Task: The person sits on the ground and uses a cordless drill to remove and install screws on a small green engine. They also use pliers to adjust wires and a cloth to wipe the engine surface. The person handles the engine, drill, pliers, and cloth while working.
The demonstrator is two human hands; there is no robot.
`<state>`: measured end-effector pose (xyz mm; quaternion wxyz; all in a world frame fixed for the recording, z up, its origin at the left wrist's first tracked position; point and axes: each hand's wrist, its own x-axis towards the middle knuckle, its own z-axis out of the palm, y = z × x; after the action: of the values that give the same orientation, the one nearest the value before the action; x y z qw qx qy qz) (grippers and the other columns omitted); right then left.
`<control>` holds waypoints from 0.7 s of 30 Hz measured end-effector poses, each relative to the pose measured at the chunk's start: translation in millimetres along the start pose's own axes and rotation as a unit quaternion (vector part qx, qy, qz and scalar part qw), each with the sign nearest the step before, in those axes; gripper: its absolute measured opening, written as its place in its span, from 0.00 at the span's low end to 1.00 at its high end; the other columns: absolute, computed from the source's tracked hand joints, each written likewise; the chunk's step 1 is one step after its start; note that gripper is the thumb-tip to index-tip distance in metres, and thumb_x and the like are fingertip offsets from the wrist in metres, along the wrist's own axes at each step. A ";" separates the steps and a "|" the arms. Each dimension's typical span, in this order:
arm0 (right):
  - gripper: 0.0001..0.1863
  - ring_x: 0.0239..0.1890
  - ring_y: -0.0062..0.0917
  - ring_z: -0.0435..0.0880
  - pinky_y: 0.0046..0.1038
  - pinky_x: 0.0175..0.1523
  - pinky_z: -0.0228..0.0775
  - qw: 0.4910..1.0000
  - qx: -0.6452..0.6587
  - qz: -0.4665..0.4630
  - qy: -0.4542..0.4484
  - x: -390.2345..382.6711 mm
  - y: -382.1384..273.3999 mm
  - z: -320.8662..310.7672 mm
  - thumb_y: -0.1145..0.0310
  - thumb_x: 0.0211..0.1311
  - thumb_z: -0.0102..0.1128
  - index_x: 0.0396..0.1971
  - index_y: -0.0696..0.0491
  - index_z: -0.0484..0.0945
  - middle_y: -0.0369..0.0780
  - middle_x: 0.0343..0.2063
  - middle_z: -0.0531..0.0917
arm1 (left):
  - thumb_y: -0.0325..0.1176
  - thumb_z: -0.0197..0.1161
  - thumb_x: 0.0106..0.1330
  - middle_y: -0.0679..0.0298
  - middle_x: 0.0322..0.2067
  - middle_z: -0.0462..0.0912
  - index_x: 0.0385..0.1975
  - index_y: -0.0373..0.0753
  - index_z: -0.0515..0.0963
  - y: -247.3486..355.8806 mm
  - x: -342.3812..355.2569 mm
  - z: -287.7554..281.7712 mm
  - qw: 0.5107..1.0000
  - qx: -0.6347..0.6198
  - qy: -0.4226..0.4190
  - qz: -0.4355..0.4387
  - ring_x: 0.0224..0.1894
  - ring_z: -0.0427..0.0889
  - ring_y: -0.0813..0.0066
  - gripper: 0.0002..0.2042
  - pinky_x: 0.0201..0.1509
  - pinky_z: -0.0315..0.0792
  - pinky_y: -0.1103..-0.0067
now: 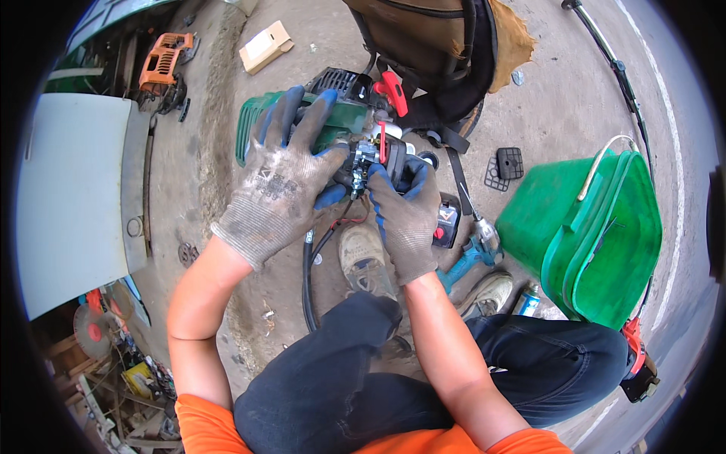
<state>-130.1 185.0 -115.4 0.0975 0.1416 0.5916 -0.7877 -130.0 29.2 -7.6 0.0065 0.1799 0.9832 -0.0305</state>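
Note:
A small engine with a green housing (249, 129), black cover and red handle (392, 94) lies in front of me. On its near side is a metal carburetor (363, 163) with a red lever and black body. My left hand (280, 174), in a soiled grey glove with blue fingertips, lies over the engine, its fingers curled on housing and carburetor. My right hand (404, 216), gloved alike, grips the carburetor's right side with bent fingers. Black hose (308, 280) and red-black wires run below. A blue power tool (465, 261) and a black case (448, 219) lie beside my right hand.
A green bucket (529, 219) stands at right, near black filter pieces (510, 163) and a spray can (527, 301). A backpack (423, 45) is ahead. A small carton (265, 48), orange machine part (160, 60), white panel (76, 197) and clutter (136, 378) are left. A long pole (616, 68) lies right.

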 end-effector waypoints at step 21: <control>0.15 0.27 0.16 0.79 0.23 0.32 0.73 0.995 0.026 0.100 0.017 -2.1 -0.7 1.3 0.71 0.66 0.67 0.47 0.61 0.75 0.36 0.29 0.83 | 0.38 0.80 0.45 0.42 0.77 0.57 0.47 0.35 0.79 -1.8 2.2 27.8 0.999 -0.006 0.035 0.000 0.77 0.55 0.37 0.28 0.80 0.43 0.44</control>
<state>-128.5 183.9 -113.7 0.1617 0.2160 0.5553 -0.7867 -132.7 26.5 -35.3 -0.0264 0.1812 0.9829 -0.0179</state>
